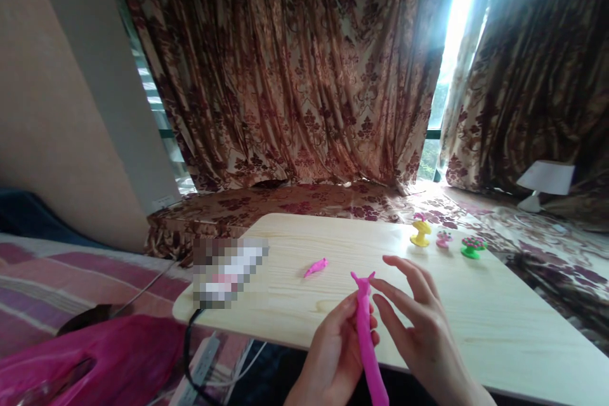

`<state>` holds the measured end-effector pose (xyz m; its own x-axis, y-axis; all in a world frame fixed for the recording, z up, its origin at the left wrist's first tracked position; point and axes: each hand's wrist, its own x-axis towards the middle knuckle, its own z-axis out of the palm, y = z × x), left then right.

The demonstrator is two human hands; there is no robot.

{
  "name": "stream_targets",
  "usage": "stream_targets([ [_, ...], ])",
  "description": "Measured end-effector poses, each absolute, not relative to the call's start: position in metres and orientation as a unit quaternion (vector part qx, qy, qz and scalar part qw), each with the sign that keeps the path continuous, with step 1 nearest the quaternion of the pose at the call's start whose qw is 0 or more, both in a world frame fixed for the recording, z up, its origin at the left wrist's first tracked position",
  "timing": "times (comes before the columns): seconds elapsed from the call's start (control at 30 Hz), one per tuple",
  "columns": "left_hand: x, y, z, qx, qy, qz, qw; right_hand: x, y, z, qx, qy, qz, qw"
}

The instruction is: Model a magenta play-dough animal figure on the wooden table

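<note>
Patterned curtains [333, 76] hung behind a pale wooden table [295, 307]. On the table: one yellow ornament [420, 235], one small pink ornament [444, 241] and one green ornament [472, 248], toward the far right; one loose pink piece [316, 268], nearer the middle. In hand: one long pink strip [365, 333], forked at the top, at the table's near edge — the left hand [335, 339] pinched it below the fork. The right hand [428, 327] had its fingers spread beside the prongs; fingertip contact could not be told. Good handling called for steady left support and light pressure — the thin prongs looked easily bent.
</note>
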<state>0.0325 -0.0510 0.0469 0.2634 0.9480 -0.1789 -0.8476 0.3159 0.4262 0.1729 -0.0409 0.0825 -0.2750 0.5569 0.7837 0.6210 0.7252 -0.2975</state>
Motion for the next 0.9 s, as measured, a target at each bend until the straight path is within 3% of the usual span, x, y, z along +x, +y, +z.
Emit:
stream_targets([
  [0.3,0.035,-0.063,0.071,0.075,0.102,0.534,0.836,0.171,-0.054,0.075,-0.348,-0.828,-0.033,0.439],
  [0.53,0.035,-0.068,0.07,0.079,0.166,0.54,0.822,0.169,-0.054,0.074,-0.408,-0.717,0.064,0.561],
  [0.9,0.046,-0.069,0.071,0.113,0.119,0.607,0.778,0.15,-0.056,0.078,-0.471,-0.7,0.018,0.537],
])
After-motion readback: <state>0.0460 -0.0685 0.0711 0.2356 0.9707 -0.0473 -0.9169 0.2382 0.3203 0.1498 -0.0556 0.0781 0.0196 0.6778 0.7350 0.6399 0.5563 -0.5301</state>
